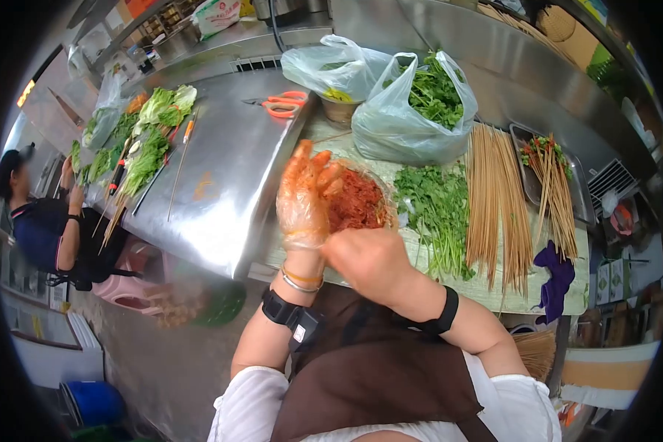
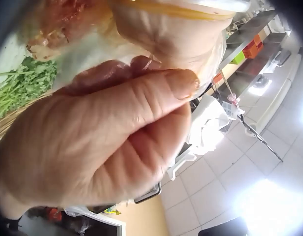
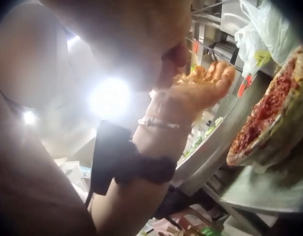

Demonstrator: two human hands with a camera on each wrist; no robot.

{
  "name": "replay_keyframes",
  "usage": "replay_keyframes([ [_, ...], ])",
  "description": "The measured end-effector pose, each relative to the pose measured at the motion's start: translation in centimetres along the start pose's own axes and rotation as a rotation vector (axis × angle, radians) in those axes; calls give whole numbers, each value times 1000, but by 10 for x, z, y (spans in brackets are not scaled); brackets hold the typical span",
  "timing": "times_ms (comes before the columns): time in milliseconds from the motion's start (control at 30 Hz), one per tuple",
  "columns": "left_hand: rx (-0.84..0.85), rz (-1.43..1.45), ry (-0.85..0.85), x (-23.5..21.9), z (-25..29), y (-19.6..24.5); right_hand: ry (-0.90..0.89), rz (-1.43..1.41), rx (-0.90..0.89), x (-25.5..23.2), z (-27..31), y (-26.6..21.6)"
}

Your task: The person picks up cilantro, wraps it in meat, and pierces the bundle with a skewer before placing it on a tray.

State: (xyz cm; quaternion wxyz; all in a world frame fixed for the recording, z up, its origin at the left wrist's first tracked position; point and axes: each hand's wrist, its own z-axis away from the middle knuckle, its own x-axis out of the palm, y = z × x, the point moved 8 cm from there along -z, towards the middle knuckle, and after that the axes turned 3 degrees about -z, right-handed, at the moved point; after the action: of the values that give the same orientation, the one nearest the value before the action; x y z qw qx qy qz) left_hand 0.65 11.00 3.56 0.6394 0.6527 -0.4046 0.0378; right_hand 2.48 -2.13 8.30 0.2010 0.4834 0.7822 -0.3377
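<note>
My left hand (image 1: 307, 193) is raised over the near side of the worktop, fingers extended. It wears a clear plastic glove (image 1: 302, 221) smeared with red-orange sauce. My bare right hand (image 1: 372, 265) is at the left wrist; in the left wrist view its thumb (image 2: 183, 83) and curled fingers pinch the glove's loose cuff. A yellow band (image 2: 176, 11) and a silver bracelet circle the left wrist just below. Beside the gloved hand stands a bowl of red-seasoned shredded filling (image 1: 357, 202), partly hidden by that hand in the head view.
Cilantro (image 1: 435, 214) and wooden skewers (image 1: 497, 206) lie right of the bowl. Behind are plastic bags of greens (image 1: 412, 125) and orange-handled scissors (image 1: 283, 104). A metal tray (image 1: 578, 191) and purple cloth (image 1: 556, 276) sit far right. A person (image 1: 44, 221) stands left, near skewered lettuce (image 1: 146, 158).
</note>
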Motion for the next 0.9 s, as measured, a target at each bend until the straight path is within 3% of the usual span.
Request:
replay_keyframes([
  [67,106,-154,7,8,10,8,11,-27,-140,2,7,-16],
  [167,89,-315,-29,13,18,17,170,-197,-211,13,17,-14],
  [367,-8,-123,-179,21,0,8,234,-164,99,13,38,14],
  [433,-11,-82,-166,24,4,11,246,-248,237,7,47,30],
  [533,-73,-76,-41,36,14,5,109,-307,426,16,51,46],
  [567,-108,-62,-15,41,22,3,33,-322,457,19,56,46],
  [667,-579,453,-296,58,32,-37,0,-660,350,89,50,54],
  [700,-655,610,-370,45,33,-26,151,-619,274,83,51,50],
  [733,-744,754,-441,41,39,-12,299,-618,197,46,52,38],
  [767,-749,795,-428,27,40,-4,211,-480,38,21,57,23],
  [833,-556,729,-290,39,34,0,86,-466,59,23,56,13],
  [900,-317,506,-121,36,27,6,34,-343,-40,13,52,5],
])
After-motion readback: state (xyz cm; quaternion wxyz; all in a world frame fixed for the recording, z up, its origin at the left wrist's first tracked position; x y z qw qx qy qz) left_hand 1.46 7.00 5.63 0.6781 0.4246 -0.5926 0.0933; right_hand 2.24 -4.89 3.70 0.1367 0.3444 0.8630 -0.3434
